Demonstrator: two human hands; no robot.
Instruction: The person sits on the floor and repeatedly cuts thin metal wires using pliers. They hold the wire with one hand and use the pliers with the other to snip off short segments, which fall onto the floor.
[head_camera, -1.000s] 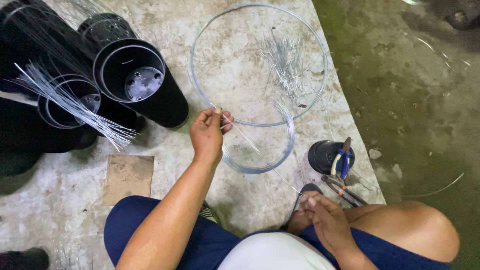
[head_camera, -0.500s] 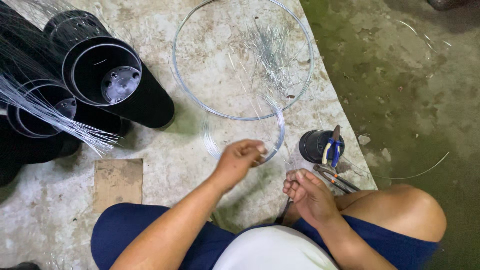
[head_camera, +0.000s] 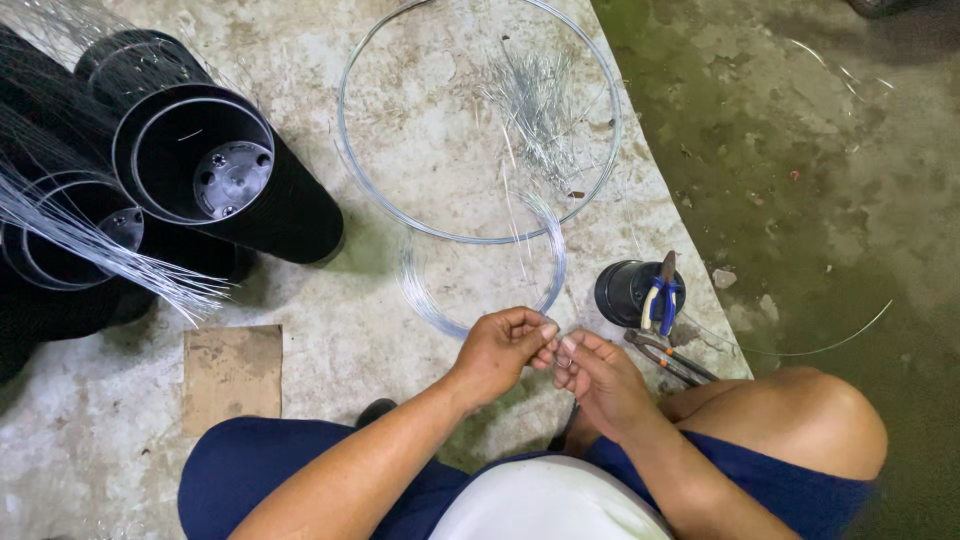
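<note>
We work seated on a stained concrete floor (head_camera: 400, 120), with a darker, greenish damp patch (head_camera: 800, 150) running from 12 to 3 o'clock. A flat brown cardboard piece (head_camera: 232, 372) lies at 8 o'clock; we see no label on it. Black plastic pots (head_camera: 230, 180) lie stacked on their sides at 10 o'clock, with a bundle of thin straight wires (head_camera: 90, 240) fanned across them.

Our left hand (head_camera: 498, 352) and right hand (head_camera: 598, 380) meet at centre, fingertips touching, both pinched on a thin wire too fine to trace. The small wire coil (head_camera: 480, 290) lies just beyond them at 12 o'clock, overlapping the large wire hoop (head_camera: 345, 130). At 2 o'clock a small black cup (head_camera: 625, 290) holds blue-handled pliers (head_camera: 660, 300).
</note>
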